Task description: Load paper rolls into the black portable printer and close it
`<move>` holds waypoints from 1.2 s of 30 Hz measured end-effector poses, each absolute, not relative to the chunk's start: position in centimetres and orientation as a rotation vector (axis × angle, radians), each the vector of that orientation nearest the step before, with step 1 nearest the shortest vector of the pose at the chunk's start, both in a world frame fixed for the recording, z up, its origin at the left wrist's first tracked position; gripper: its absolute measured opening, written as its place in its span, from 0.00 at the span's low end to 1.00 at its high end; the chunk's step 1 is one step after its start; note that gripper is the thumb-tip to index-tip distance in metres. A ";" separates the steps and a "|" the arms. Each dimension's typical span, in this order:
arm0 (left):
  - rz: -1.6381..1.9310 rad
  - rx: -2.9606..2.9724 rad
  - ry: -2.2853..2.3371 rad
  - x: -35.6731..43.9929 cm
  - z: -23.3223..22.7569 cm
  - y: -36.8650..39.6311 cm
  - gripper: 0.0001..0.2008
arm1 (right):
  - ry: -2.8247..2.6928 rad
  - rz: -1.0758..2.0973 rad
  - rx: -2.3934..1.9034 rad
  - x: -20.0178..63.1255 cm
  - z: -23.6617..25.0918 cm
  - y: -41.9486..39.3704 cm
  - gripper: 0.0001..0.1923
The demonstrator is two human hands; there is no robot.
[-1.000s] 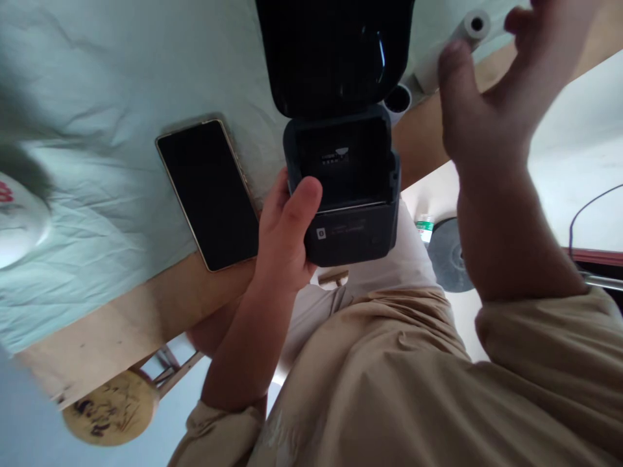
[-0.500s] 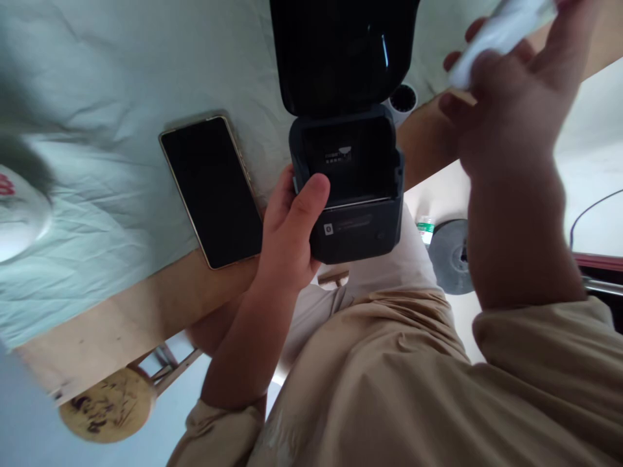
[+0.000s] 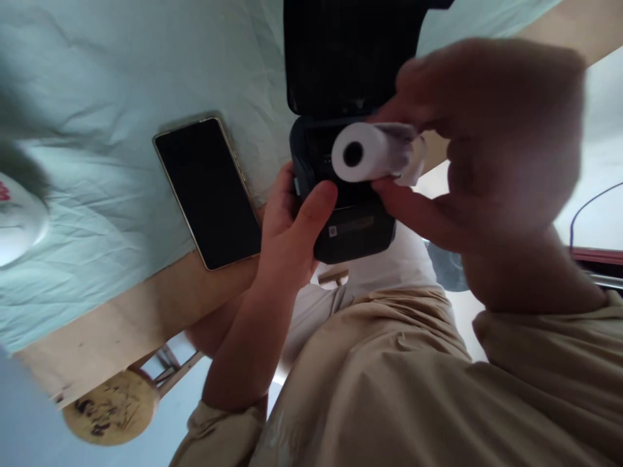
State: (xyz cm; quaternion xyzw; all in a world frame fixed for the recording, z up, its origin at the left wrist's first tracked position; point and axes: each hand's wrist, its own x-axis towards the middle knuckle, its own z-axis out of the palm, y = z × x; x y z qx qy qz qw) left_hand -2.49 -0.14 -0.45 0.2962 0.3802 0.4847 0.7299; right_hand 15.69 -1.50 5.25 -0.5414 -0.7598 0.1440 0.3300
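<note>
A dark portable label printer (image 3: 357, 240) with its lid (image 3: 350, 58) raised is gripped by my left hand (image 3: 294, 237), thumb over the near left edge of its paper bay. Between the thumb and fingers of my right hand (image 3: 496, 143) is a white paper roll (image 3: 363, 152), its round end with a dark core hole turned toward the left. The roll hangs over the open bay and hides much of it. Whether it touches the bay's walls I cannot tell.
A black-screened phone (image 3: 209, 194) lies on the pale green cloth (image 3: 121, 71) to the left. Further left is a white rounded object (image 3: 19, 220) with red marks. The wooden table edge (image 3: 141, 305) runs in front of me, and a round stool (image 3: 111, 408) stands below it.
My right hand has come from the upper right, down and left, bringing the white roll over the open printer. My left hand still holds the printer in nearly the same place.
</note>
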 end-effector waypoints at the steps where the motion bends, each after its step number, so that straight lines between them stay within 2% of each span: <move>1: 1.070 0.651 0.828 -2.5 -0.5 -0.2 0.16 | -2.028 0.343 -1.413 15.3 5.3 -1.2 0.21; 4: 1.100 0.646 0.820 -2.4 -0.7 -0.3 0.18 | -2.105 0.159 -1.407 14.8 5.1 -0.7 0.18; 7: 1.078 0.629 0.789 -2.4 -0.8 -0.1 0.19 | -2.085 0.066 -1.299 14.7 4.8 -0.8 0.04; 8: 1.068 0.613 0.760 -2.4 -0.8 -0.1 0.19 | -2.072 0.044 -1.252 14.8 4.7 -0.9 0.03; 15: 1.032 0.624 0.645 -3.0 -0.7 -0.1 0.23 | -2.191 -0.023 -0.995 15.4 3.7 -1.1 0.04; 24: 1.039 0.764 0.718 -3.3 -1.2 0.0 0.25 | -2.147 -0.031 -1.153 15.5 3.6 -0.6 0.09; 29: 1.012 0.802 0.795 -3.2 -1.0 0.0 0.27 | -2.278 0.054 -1.231 16.0 4.6 0.0 0.03; 32: 0.986 0.851 0.811 -3.3 -0.9 -0.1 0.31 | -2.380 0.034 -1.197 16.4 4.8 0.5 0.06; 36: 0.977 0.847 0.801 -3.3 -1.0 -0.2 0.31 | -2.341 0.030 -1.208 16.5 5.4 0.3 0.03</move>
